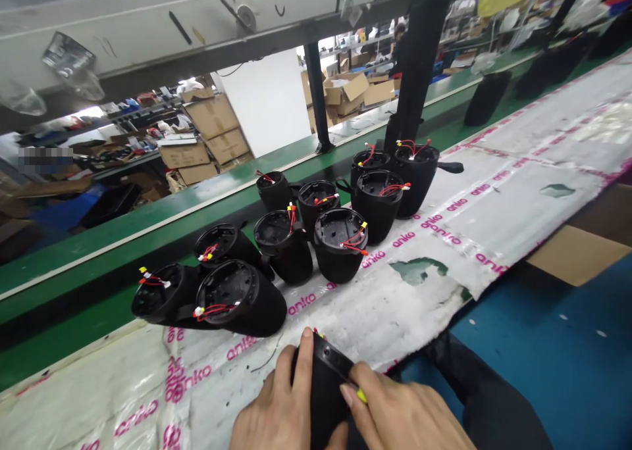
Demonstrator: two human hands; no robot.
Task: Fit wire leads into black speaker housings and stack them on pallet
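Both hands grip one black housing (323,397) at the bench's (518,193) six o'clock edge, left hand (276,404) wrapping its side, right hand (399,414) pinching its rim; best keep it steady and the wires unpinched.

The only readable text is the brand word "anko", printed in pink lower-case letters again and again along the pink-edged tape strips (459,205) on the white wrapping (523,174) that covers the surface. Some prints read upright, others run sideways or upside down. The cardboard boxes (212,116) in the background show no legible print.
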